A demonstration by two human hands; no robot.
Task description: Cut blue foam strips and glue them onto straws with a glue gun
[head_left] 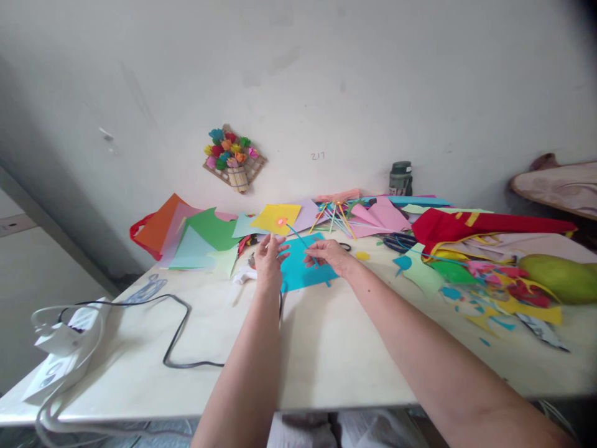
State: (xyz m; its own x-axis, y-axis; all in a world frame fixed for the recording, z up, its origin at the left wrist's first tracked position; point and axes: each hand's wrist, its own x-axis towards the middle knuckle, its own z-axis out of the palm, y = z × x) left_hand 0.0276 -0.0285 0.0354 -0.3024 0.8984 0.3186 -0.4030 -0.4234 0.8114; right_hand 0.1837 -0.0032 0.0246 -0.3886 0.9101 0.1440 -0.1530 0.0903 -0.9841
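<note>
My right hand (326,254) pinches a thin blue paper stem (298,236) that slants up to the left. At its upper end sits a small orange-pink paper flower (281,221), seen against a yellow sheet (265,218). My left hand (269,255) is raised just below the flower, fingers apart, with nothing visible in it. Under both hands lies a blue paper sheet (305,280). Beside my left wrist rests a white glue gun (243,274), partly hidden. A black scissor handle (345,247) shows behind my right hand.
Coloured paper sheets (205,230) spread along the wall at the left. Paper sticks (333,218) lie at the back. Dark-handled scissors (398,241), paper scraps (485,305) and a green fruit (557,279) are at the right. A black cable (186,311) runs from the power strip (65,348).
</note>
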